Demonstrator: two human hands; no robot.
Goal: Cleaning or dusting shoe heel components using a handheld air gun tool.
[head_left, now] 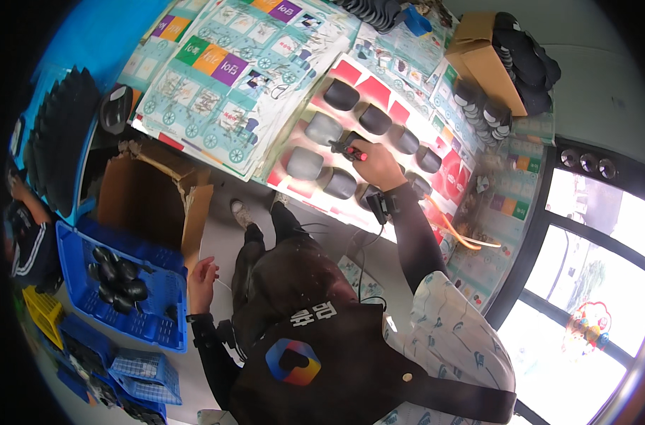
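Note:
My right hand point(379, 166) is closed around a black and red hand tool point(349, 150) that looks like a spray gun, its tip over the middle of a red and white board point(315, 190). Several black curved caps point(341, 94) lie in rows on this board. Two caps at its left, including a pale grey cap point(305, 163), look lighter than the others. Part of the cap beneath the tool is hidden. My left hand point(203, 275) hangs beside my body, fingers loosely bent and apart, holding nothing.
Printed sheets point(216, 85) lie stacked left of the board. A cardboard box point(475, 53) of black pieces stands at back right, near an orange hose point(443, 221). At left are an open carton point(142, 202), a blue crate point(74, 273) of black caps, and another person point(30, 227).

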